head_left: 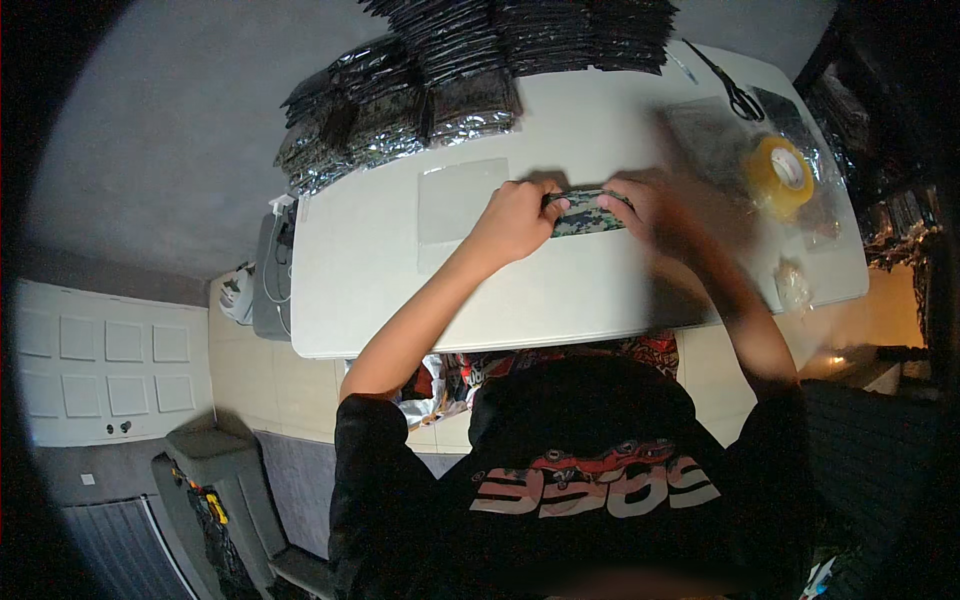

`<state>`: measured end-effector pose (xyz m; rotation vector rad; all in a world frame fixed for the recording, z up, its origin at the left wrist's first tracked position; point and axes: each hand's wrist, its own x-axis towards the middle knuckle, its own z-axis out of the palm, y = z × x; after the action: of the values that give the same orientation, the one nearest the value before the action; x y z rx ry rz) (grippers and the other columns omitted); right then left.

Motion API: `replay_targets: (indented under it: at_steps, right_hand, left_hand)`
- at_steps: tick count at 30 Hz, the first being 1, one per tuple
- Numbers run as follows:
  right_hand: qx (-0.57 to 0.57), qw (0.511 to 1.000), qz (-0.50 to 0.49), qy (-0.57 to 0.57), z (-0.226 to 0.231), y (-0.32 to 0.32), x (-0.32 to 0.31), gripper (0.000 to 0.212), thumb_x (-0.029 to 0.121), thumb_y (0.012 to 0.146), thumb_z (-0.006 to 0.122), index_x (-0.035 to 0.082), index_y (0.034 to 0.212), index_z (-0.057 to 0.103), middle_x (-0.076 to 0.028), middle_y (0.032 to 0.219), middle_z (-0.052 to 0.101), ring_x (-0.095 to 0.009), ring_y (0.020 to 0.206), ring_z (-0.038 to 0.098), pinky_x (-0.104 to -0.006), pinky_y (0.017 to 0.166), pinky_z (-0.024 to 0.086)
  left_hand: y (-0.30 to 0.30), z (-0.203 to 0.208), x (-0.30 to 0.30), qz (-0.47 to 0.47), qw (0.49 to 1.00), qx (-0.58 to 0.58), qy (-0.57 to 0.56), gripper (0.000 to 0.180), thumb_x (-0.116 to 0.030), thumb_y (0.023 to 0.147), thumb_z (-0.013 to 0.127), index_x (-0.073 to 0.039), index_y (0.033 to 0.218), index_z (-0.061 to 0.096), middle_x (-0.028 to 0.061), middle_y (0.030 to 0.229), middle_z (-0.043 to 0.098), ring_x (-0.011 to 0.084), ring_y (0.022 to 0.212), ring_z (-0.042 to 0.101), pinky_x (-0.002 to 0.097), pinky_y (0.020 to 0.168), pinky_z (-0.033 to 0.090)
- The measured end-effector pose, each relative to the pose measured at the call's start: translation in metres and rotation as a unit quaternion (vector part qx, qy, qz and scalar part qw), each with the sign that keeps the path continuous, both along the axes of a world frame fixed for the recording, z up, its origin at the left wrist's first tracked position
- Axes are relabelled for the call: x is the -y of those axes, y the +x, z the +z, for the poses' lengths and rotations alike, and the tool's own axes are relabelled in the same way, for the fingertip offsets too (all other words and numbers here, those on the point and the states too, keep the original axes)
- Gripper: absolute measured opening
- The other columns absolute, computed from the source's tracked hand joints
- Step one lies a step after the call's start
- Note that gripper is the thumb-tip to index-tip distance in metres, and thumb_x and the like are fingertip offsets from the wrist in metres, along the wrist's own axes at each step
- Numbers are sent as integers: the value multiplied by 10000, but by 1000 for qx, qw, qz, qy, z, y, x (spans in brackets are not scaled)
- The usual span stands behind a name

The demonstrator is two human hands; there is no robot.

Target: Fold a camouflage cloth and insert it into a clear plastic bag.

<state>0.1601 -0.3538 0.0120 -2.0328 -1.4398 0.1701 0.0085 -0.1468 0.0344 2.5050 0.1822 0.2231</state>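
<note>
Both my hands are on a folded piece of camouflage cloth (588, 220) that lies near the middle of the white table (400, 310). My left hand (522, 218) pinches its left end between thumb and fingers. At the right end, my right hand (648, 208) grips the far edge, thumb on top. Just left of my left hand, a clear flat plastic sleeve (455, 205) rests on the tabletop. What lies under the cloth is hidden.
Stacks of dark plastic-wrapped packets (460, 50) line the table's far side. On the right are black-handled scissors (738, 98), a large roll of yellowish tape (780, 178) and a crumpled clear plastic piece (793, 287). A grey sofa (235, 480) stands at lower left.
</note>
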Motion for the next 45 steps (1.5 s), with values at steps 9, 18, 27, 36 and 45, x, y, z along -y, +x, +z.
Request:
replay_targets:
  at_steps: [9, 18, 27, 36, 45]
  right_hand:
    - [58, 996, -4, 60, -12, 5, -5, 216, 177, 967, 730, -24, 975, 653, -189, 895, 668, -364, 825, 648, -444, 762, 515]
    - [87, 996, -34, 8, -9, -3, -10, 170, 167, 924, 746, 19, 991, 696, -179, 977, 722, -375, 945, 691, -493, 860, 519]
    - [298, 953, 42, 47, -3, -20, -29, 658, 500, 958, 690, 16, 1395, 607, -166, 1314, 651, -338, 1321, 547, -555, 1162, 377]
    - [179, 976, 115, -40, 21, -15, -57, 580, 557, 993, 651, 37, 1249, 659, -186, 1045, 743, -398, 1057, 708, -626, 1104, 412]
    - [-37, 990, 125, 49, 18, -23, -54, 463, 451, 947, 772, 28, 1098, 660, -238, 914, 713, -454, 843, 692, -500, 761, 530]
  left_hand:
    - [3, -11, -1, 5, 994, 4, 106, 361, -363, 981, 723, -27, 1102, 777, 270, 983, 729, 457, 906, 721, 534, 863, 578]
    - [10, -20, -11, -21, 992, 12, 123, 485, -416, 981, 708, 65, 1047, 710, 286, 1010, 704, 472, 1012, 695, 544, 884, 564]
    - [12, -4, -19, -28, 997, -24, -62, 420, -364, 926, 792, 33, 1037, 708, 177, 873, 743, 311, 787, 720, 411, 773, 571]
    - [-3, 6, -29, -16, 972, 43, -233, 259, -150, 851, 913, -4, 971, 736, -9, 876, 729, 40, 765, 620, 236, 682, 516]
    - [-13, 18, -29, 15, 955, 96, -279, 339, -78, 769, 961, -34, 1045, 769, 4, 955, 741, 60, 824, 648, 223, 740, 539]
